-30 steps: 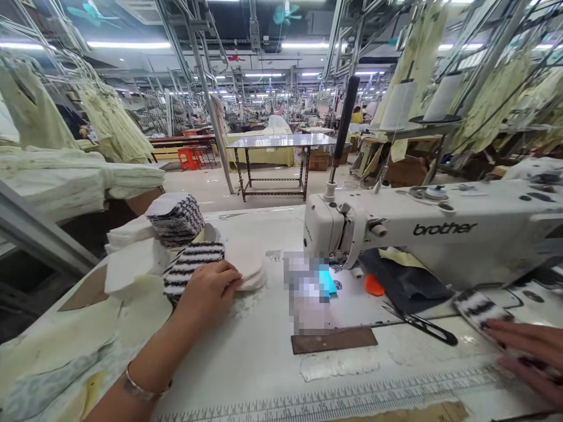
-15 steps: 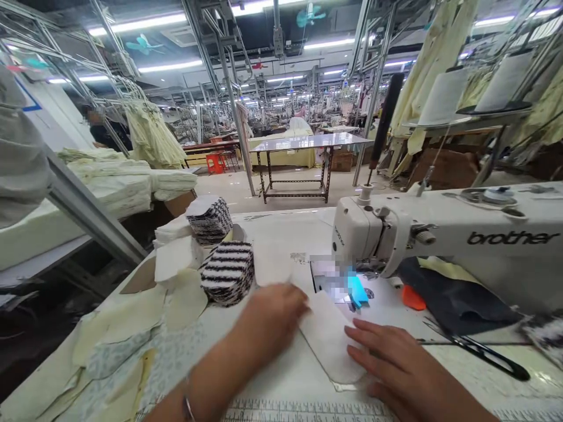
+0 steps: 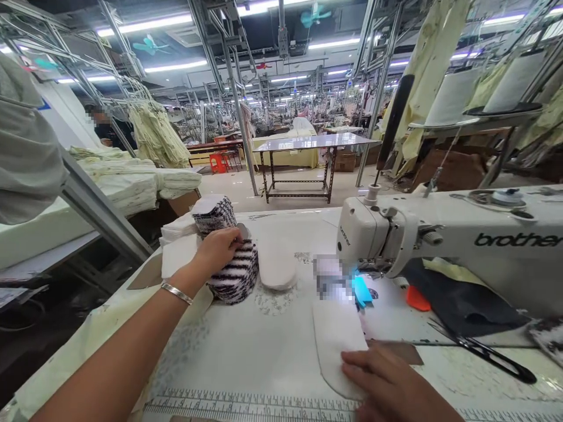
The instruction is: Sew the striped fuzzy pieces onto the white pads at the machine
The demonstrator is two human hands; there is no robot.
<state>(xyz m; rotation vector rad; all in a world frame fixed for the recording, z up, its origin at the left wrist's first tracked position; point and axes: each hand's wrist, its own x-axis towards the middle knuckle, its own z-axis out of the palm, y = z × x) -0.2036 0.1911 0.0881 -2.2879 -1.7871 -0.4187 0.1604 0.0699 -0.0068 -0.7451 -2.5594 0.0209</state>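
Left of the Brother sewing machine (image 3: pixel 440 234), the left hand (image 3: pixel 215 251) sits curled, fingers together, on a black-and-white striped fabric stack (image 3: pixel 233 278); can't tell if it pinches. The right hand (image 3: pixel 382 378) lies flat, fingers apart, pressing a white fabric cutout (image 3: pixel 336 343) in front of the machine's needle area.

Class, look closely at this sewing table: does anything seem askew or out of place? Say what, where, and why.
The striped fabric stack under the left hand looks odd: its layers slant to one side rather than sitting square, unlike the flat white fabric piece beside it.
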